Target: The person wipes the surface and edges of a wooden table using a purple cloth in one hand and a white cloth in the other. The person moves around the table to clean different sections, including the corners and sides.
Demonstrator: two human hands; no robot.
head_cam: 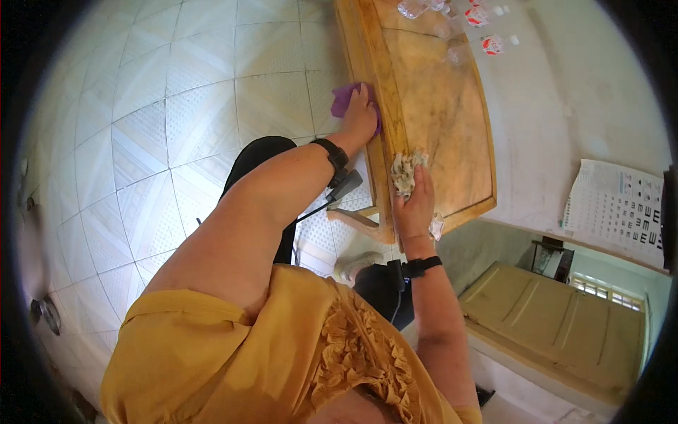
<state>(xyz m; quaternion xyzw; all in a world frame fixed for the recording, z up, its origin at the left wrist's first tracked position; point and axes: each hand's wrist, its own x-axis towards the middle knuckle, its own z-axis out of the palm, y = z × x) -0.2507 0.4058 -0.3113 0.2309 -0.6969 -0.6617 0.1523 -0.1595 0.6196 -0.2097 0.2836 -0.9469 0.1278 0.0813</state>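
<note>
My left hand (362,117) lies on a purple cloth (344,99) against the front side of a wooden table. Crumpled pale cloth or paper (404,172) is under the fingers of my right hand (415,206), at the edge of the wooden tabletop (445,116). Both wrists wear black bands with a small device. Parts of the cloths are hidden by the hands.
Clear plastic bottles with red-and-white labels (492,45) stand at the table's far end by the wall. A small crumpled wrapper or paper (436,227) is at the near edge. An eye chart (617,212) hangs right, above a wooden door (556,323).
</note>
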